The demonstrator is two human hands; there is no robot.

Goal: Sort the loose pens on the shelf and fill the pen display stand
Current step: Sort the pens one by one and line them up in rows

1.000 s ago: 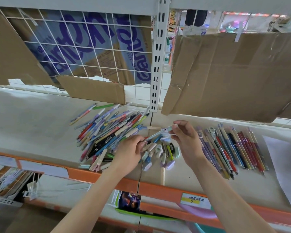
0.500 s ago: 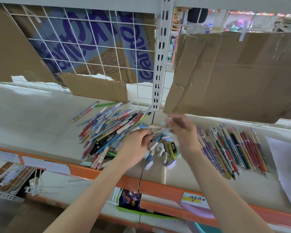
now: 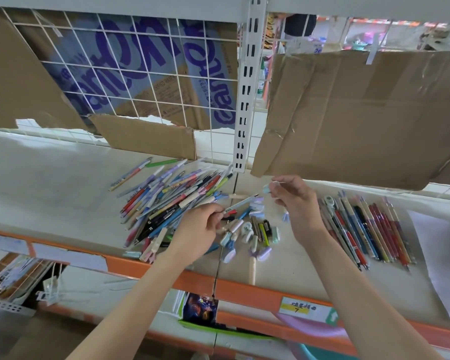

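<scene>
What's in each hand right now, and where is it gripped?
The left hand pinches a light blue pen at its lower end. The right hand pinches a small pale cap by its end, apart from the pen's tip.

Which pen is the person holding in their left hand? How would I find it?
Start at the white slotted post in the middle of the shelf and look just below it, between the two hands. The left hand pinches a slim pale blue pen. Unlike the piled pens, it is lifted and slanted, its uncapped tip pointing towards the right hand.
</scene>
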